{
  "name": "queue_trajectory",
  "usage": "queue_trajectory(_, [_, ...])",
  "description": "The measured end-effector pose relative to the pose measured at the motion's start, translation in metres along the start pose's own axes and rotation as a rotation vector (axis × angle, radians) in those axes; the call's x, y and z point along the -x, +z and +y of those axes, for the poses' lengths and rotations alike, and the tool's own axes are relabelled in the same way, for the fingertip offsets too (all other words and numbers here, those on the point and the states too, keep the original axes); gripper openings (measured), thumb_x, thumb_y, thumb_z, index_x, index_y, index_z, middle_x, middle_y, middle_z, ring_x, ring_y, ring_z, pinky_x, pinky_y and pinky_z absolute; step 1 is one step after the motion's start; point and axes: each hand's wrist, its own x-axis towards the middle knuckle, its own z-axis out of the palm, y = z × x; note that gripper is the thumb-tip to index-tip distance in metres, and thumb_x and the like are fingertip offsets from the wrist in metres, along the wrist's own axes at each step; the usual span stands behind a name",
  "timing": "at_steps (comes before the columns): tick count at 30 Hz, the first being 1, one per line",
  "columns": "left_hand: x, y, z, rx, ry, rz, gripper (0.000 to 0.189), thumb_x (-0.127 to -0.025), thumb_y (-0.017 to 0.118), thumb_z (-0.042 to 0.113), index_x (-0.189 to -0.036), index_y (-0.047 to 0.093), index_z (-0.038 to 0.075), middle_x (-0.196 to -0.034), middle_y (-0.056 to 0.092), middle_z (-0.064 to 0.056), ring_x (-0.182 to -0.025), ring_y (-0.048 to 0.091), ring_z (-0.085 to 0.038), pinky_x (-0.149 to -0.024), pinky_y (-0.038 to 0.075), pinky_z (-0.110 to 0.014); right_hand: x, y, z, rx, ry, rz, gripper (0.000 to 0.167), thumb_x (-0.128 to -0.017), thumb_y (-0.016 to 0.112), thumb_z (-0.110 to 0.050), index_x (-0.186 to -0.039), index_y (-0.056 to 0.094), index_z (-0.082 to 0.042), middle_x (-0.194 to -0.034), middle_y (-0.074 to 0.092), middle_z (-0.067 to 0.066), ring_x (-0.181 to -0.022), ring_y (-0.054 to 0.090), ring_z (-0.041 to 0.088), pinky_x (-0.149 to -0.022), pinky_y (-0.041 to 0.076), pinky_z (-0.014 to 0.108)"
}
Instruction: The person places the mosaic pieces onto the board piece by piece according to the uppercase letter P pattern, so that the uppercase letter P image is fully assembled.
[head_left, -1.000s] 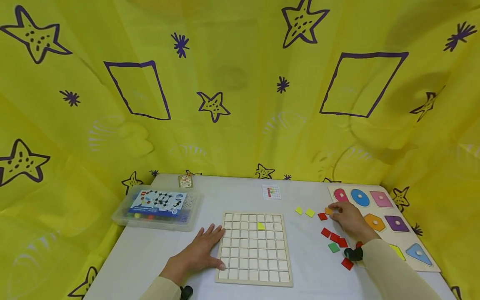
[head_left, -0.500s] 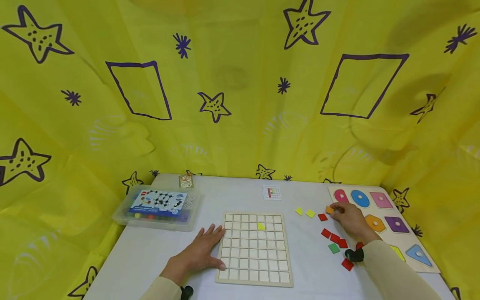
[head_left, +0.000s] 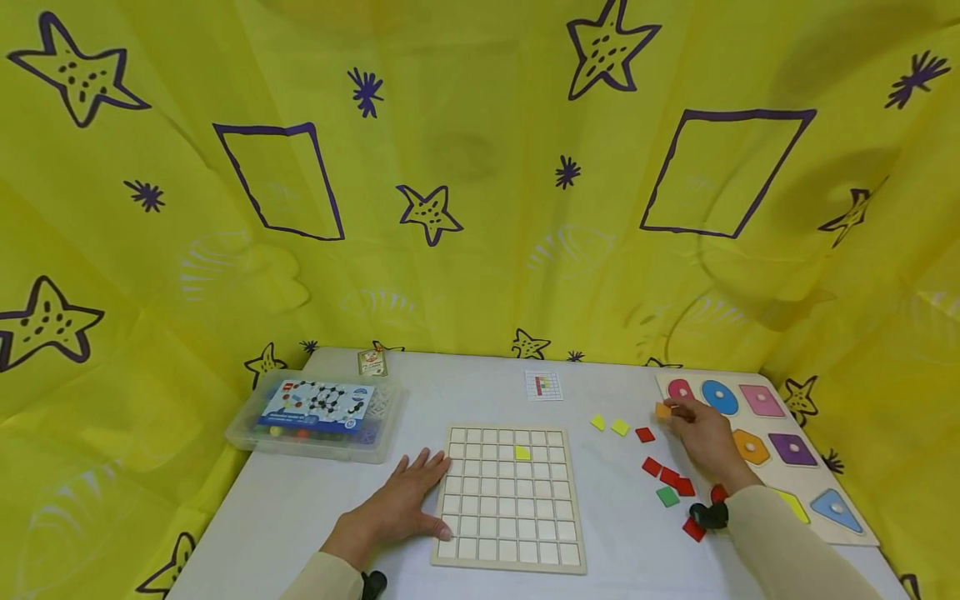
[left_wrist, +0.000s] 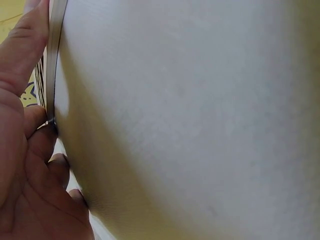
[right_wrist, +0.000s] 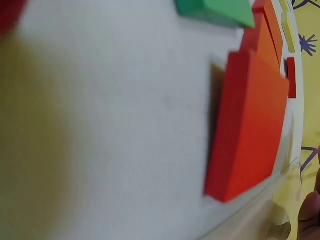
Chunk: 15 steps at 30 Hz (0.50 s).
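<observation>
One small orange tile (head_left: 663, 410) sits pinched in the right hand (head_left: 701, 437), lifted just above the table (head_left: 480, 392) near the shape puzzle board (head_left: 806, 479). It looks light, stiff and smooth, best held by opposite edges. The left hand (head_left: 397, 504) lies flat, fingers spread, against the grid board (head_left: 510, 546).

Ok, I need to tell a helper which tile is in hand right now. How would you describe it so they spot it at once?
Start at the shape puzzle board along the white table's right side. Just off its far left corner, the right hand pinches a small orange tile. It is the only orange one; the loose tiles nearby are yellow, red or green.
</observation>
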Motion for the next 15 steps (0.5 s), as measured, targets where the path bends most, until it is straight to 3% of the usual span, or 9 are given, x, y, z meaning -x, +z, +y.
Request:
queue_trajectory(5, [0.0, 0.0, 0.0, 0.007, -0.006, -0.004, 0.112, -0.074, 0.09, 0.048, -0.162, 0.039, 0.002, -0.171, 0.033, -0.018, -0.162, 0.019, -0.043, -0.132, 0.009, -0.064, 0.002, 0.004, -0.002, -0.029, -0.025, 0.052, 0.035, -0.106, 0.056, -0.005, -0.141, 0.06, 0.0, -0.125, 0.064, 0.024, -0.107, 0.059, 0.035, -0.072, 0.051, 0.008])
queue_trajectory(15, [0.002, -0.001, 0.002, 0.01, -0.011, -0.005, 0.112, -0.075, 0.09, 0.048, -0.162, 0.038, 0.001, -0.171, 0.032, -0.018, -0.162, 0.018, -0.043, -0.132, 0.008, -0.064, 0.009, 0.015, -0.02, -0.065, 0.012, 0.072, 0.035, -0.106, 0.059, -0.007, -0.141, 0.063, -0.006, -0.131, 0.064, 0.022, -0.116, 0.056, 0.036, -0.073, 0.043, 0.003])
